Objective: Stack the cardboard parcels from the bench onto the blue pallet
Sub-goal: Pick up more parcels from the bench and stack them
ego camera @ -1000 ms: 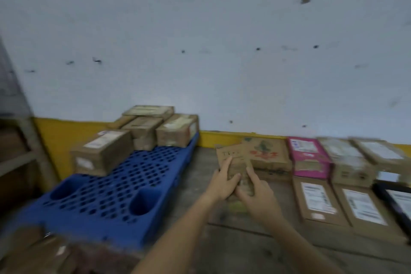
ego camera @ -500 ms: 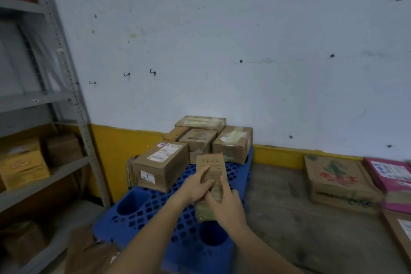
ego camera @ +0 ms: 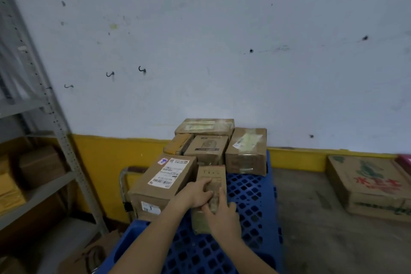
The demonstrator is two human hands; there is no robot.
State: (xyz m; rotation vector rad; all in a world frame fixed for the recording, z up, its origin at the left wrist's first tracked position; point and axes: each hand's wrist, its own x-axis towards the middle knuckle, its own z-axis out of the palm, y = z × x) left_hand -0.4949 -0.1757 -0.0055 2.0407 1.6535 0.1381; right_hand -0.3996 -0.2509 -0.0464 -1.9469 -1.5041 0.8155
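I hold a small narrow cardboard parcel (ego camera: 211, 177) over the blue pallet (ego camera: 249, 202), beside a larger labelled parcel (ego camera: 163, 181) on the pallet's left side. My left hand (ego camera: 195, 193) grips the small parcel from the left with fingers across its face. My right hand (ego camera: 222, 216) grips its near lower end. Whether the parcel rests on the pallet or hovers just above it I cannot tell. At the pallet's far end against the wall stand several more brown parcels (ego camera: 246, 151).
A grey metal shelf rack (ego camera: 64, 140) with boxes fills the left. A flat printed carton (ego camera: 367, 187) lies on the concrete floor at right. A metal frame (ego camera: 122, 184) stands by the pallet's left edge. The wall has a yellow base stripe.
I turned left from the row of parcels to the pallet, carrying the small parcel with both hands. It has come down next to the labelled parcel.
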